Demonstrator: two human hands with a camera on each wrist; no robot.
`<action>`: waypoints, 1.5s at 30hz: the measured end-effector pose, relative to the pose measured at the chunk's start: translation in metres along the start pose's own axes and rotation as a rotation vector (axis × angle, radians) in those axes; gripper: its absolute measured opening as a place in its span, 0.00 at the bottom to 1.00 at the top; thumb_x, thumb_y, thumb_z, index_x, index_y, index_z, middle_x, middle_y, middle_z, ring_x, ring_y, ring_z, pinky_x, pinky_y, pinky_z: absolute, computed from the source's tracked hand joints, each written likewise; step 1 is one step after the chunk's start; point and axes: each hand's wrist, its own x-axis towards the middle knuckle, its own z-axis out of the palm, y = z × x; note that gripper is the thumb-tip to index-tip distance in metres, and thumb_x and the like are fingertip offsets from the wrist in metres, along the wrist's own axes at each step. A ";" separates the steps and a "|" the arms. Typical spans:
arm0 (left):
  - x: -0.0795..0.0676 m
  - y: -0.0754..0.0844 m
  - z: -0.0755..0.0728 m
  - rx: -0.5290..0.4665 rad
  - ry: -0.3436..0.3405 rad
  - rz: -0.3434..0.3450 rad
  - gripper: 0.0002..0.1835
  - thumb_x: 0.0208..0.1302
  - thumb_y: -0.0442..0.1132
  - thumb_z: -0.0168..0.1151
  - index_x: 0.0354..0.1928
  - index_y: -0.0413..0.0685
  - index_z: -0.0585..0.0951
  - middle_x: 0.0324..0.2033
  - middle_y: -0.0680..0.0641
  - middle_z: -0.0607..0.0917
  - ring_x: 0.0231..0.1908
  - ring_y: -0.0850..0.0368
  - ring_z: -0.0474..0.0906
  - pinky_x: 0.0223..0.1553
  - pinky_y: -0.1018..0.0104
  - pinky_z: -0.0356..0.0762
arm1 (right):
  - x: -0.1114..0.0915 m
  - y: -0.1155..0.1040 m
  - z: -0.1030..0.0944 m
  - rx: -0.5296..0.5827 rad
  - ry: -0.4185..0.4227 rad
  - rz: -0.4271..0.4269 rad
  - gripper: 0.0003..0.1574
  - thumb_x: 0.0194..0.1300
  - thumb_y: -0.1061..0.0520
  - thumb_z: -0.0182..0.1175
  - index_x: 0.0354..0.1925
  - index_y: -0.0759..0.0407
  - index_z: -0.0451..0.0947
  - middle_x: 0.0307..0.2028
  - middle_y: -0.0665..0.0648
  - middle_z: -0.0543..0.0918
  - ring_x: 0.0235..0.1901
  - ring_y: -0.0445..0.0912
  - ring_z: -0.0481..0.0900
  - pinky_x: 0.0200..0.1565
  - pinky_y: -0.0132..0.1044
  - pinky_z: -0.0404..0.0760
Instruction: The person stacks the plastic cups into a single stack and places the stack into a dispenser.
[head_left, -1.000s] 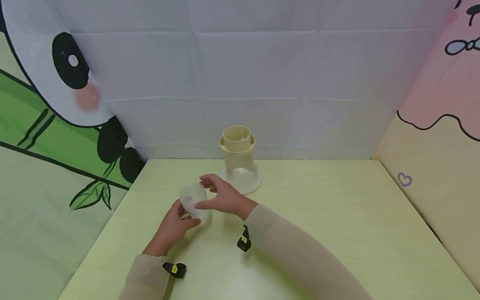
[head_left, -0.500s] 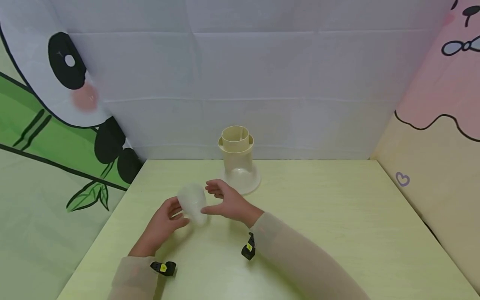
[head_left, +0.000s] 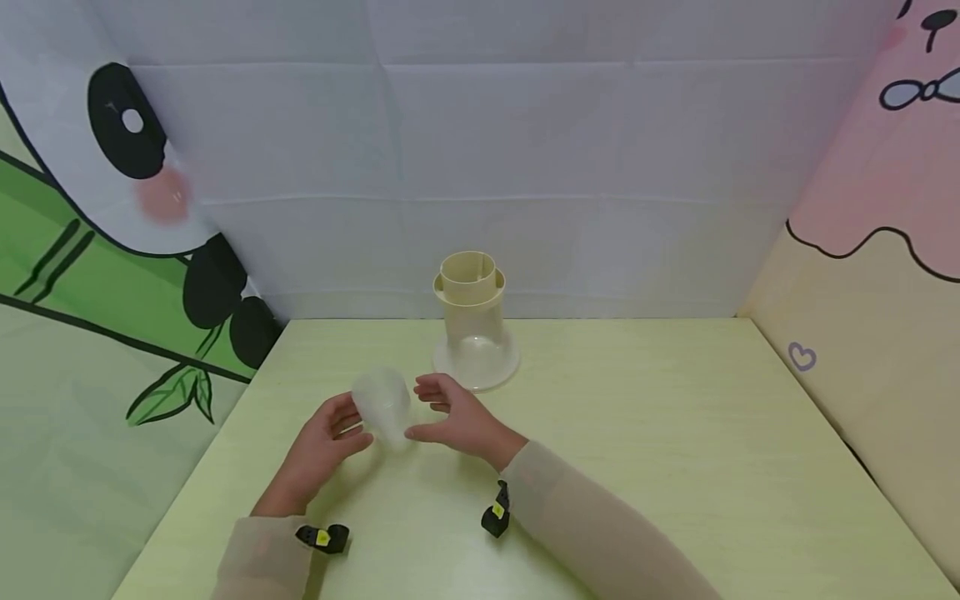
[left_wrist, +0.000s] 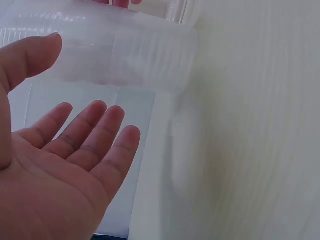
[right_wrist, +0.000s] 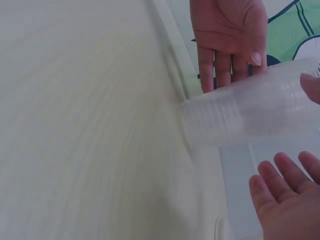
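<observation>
A translucent white plastic cup [head_left: 381, 400], ribbed near its ends, stands on the table between my two hands. My left hand [head_left: 322, 446] is at its left side with fingers spread and slightly bent, the fingertips close to the cup wall. On the other side, my right hand [head_left: 461, 421] faces it with thumb and fingers wide apart. In the left wrist view the left palm and fingers [left_wrist: 102, 132] show beside the cup [left_wrist: 115, 47], not wrapped round it. The right wrist view has the cup [right_wrist: 250, 107] between both hands, with the right fingers [right_wrist: 280, 175] extended.
Behind the hands, a cream cylindrical holder [head_left: 471, 304] with a ring at its top stands on a clear round base [head_left: 491, 375]. The pale wooden table [head_left: 637, 433] ends at a white cloth backdrop [head_left: 525, 150]. Black wrist cameras sit by both sleeves.
Both hands have spread apart from the cup, the left one toward the left and the right one toward the right and slightly nearer. The left fingers have loosened from it.
</observation>
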 end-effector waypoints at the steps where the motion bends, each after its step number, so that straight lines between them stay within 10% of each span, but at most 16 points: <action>1: 0.000 0.000 0.000 -0.004 0.000 -0.005 0.43 0.68 0.40 0.70 0.78 0.43 0.57 0.74 0.37 0.66 0.71 0.38 0.67 0.65 0.50 0.71 | 0.000 0.001 0.001 0.001 -0.001 -0.002 0.49 0.61 0.51 0.77 0.73 0.53 0.65 0.67 0.56 0.75 0.66 0.46 0.73 0.69 0.41 0.69; 45: 0.005 0.000 0.011 -0.007 0.069 -0.041 0.37 0.67 0.45 0.72 0.74 0.46 0.67 0.71 0.40 0.72 0.70 0.40 0.67 0.66 0.38 0.69 | 0.012 0.005 0.032 0.095 0.057 0.085 0.35 0.63 0.47 0.75 0.64 0.49 0.73 0.57 0.46 0.79 0.58 0.47 0.79 0.57 0.41 0.80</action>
